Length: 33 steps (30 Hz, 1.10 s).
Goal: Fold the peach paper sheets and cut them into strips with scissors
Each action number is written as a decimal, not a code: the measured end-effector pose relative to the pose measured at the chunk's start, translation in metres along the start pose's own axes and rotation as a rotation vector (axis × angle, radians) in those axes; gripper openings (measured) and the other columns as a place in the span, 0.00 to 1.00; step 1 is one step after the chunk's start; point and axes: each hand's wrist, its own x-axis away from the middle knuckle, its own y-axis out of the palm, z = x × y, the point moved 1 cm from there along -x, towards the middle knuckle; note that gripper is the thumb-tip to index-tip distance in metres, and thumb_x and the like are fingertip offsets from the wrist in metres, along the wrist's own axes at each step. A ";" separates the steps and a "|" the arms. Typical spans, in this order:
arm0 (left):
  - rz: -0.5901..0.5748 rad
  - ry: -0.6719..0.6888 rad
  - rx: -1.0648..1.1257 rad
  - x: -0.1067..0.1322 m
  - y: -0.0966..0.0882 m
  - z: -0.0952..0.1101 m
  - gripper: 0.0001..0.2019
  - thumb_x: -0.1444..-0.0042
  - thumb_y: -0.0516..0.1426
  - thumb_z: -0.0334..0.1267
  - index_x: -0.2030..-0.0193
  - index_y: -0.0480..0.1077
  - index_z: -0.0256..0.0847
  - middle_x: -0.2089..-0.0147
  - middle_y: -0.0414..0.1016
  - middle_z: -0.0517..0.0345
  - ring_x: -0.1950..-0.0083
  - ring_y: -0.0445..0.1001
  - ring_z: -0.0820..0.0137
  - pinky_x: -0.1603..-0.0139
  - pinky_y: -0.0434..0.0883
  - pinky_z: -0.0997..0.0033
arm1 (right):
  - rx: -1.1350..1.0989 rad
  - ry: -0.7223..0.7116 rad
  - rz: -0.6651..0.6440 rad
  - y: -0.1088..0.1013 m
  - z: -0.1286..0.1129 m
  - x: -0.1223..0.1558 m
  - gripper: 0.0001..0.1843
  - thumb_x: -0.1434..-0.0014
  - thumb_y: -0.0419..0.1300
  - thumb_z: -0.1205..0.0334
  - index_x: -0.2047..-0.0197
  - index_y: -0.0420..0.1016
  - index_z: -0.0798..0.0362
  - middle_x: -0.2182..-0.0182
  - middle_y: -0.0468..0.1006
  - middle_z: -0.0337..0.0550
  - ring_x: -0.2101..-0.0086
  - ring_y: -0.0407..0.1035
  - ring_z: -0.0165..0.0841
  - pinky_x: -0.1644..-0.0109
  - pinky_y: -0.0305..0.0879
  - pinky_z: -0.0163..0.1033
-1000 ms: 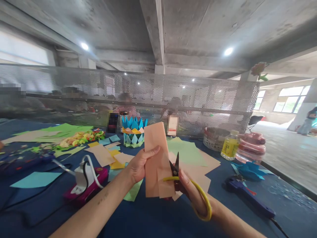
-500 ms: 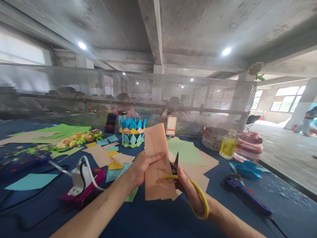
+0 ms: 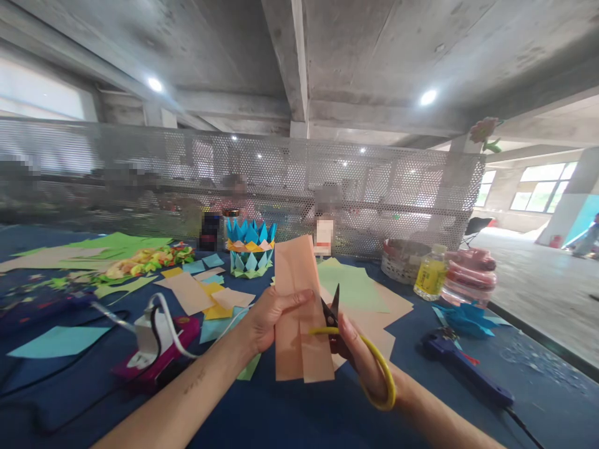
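My left hand (image 3: pixel 276 315) pinches a folded stack of orange paper (image 3: pixel 293 268), thumb across its front, holding it upright above the table. A slit runs up the lower part of the paper, splitting it into two flaps. My right hand (image 3: pixel 358 349) grips yellow-handled scissors (image 3: pixel 384 380) at the paper's right edge. Their dark blades are spread, one at the paper's edge and the other pointing up beside it. Behind the paper lie pale green sheets (image 3: pixel 353 287) and peach sheets (image 3: pixel 397 304).
A pink power strip (image 3: pixel 187 330) with a white plug and cables sits at left. A purple glue gun (image 3: pixel 472 371), yellow bottle (image 3: pixel 430 274) and pink jug (image 3: pixel 470 280) stand or lie at right. A blue folded-paper crown (image 3: pixel 253 234) and perforated screen (image 3: pixel 365 187) are behind.
The two lower flaps of the orange paper have come further apart, the right one swinging slightly. The scissors have shifted a little to the right, blades still spread.
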 end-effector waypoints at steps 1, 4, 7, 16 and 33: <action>0.000 -0.004 -0.002 0.000 0.000 0.001 0.14 0.59 0.67 0.33 0.63 0.75 0.30 0.65 0.80 0.43 0.66 0.78 0.59 0.58 0.74 0.56 | -0.013 0.004 0.005 0.001 -0.001 -0.001 0.30 0.37 0.44 0.40 0.37 0.57 0.46 0.48 0.70 0.50 0.53 0.68 0.41 0.48 0.64 0.50; -0.020 -0.009 -0.018 0.000 -0.001 0.002 0.15 0.58 0.67 0.34 0.63 0.76 0.30 0.64 0.80 0.42 0.65 0.78 0.58 0.58 0.74 0.56 | -0.042 0.016 0.015 0.002 -0.006 -0.003 0.33 0.39 0.45 0.36 0.40 0.61 0.48 0.51 0.71 0.50 0.55 0.69 0.41 0.51 0.65 0.49; -0.087 -0.018 -0.040 0.001 0.000 0.001 0.15 0.57 0.67 0.35 0.62 0.76 0.29 0.63 0.80 0.41 0.64 0.78 0.58 0.58 0.74 0.57 | -0.036 0.020 0.032 0.002 -0.008 -0.003 0.33 0.40 0.46 0.35 0.40 0.59 0.47 0.52 0.71 0.50 0.57 0.70 0.39 0.53 0.66 0.46; -0.145 -0.042 -0.047 -0.001 -0.001 -0.010 0.18 0.55 0.66 0.35 0.56 0.76 0.30 0.54 0.78 0.40 0.58 0.78 0.55 0.52 0.72 0.54 | -0.048 0.015 0.009 0.002 -0.013 -0.003 0.30 0.39 0.45 0.37 0.40 0.57 0.46 0.51 0.70 0.50 0.58 0.70 0.39 0.52 0.66 0.49; 0.015 0.062 0.016 -0.003 -0.005 0.007 0.15 0.61 0.68 0.36 0.66 0.75 0.32 0.68 0.81 0.48 0.69 0.78 0.62 0.61 0.74 0.63 | 0.111 -0.051 -0.002 0.002 0.000 -0.010 0.25 0.43 0.61 0.55 0.44 0.60 0.49 0.63 0.73 0.42 0.62 0.68 0.34 0.58 0.67 0.39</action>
